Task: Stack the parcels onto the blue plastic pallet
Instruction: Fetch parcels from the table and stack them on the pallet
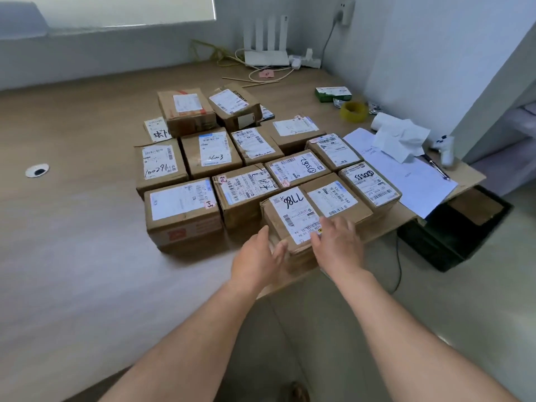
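On the far side of the wooden desk [72, 134] I see a white router [266, 58] with its antennas upright; a tangle of yellow cable [216, 52] lies to its left and a white power strip [307, 61] just beside it on the right; a round cable hole [37, 170] sits far to the left. Along the right edge I see a green box [333, 93], a yellow tape roll [353, 111] near it, and crumpled white tissue [398, 139] lying on white paper sheets [420, 185]; a dark pen [438, 168] rests on those sheets; a black crate [452, 230] stands on the floor beside the desk.
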Demonstrator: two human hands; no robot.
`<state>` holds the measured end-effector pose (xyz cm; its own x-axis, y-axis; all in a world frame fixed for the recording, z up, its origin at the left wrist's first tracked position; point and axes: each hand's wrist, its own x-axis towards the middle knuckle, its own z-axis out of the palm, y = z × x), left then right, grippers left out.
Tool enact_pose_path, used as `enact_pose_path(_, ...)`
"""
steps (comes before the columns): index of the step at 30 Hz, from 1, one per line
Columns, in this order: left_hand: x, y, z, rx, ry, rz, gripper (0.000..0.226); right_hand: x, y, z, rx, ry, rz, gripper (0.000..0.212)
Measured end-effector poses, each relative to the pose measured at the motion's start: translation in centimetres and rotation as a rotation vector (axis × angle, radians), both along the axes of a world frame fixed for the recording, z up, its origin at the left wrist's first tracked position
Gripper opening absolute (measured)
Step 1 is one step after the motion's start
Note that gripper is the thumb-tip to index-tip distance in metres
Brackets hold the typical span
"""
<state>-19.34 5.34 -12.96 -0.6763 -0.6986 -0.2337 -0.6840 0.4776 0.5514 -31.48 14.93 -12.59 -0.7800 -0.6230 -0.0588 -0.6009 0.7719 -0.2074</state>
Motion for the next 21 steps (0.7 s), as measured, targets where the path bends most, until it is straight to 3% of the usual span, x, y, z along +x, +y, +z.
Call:
enact_pose_path(5, -0.1, 1.6, -1.1, 0.127, 0.133, 0.194, 0.053, -0.2, -0.1, -0.7, -0.119, -0.1, 0.097, 0.04)
enact_pose_path(12, 1.3, 2.1, -1.3, 0.134, 0.106, 0.364, 0.053, -0.6, -0.2, -2.2, -0.292, -0.482, 0.101, 0.035)
enact_pose_path(17, 1.6, 2.1, -1.8, 0.412, 0.223, 0.396, 0.055, -1.4, 0.5, -3.4, -0.433, -0.802, 0.105, 0.063)
enact_pose_path(21, 2.3, 2.4, -1.6, 0.496, 0.267, 0.352, 0.065, -1.9, 1.9, -3.9, -0.462, -1.002, 0.156, 0.078)
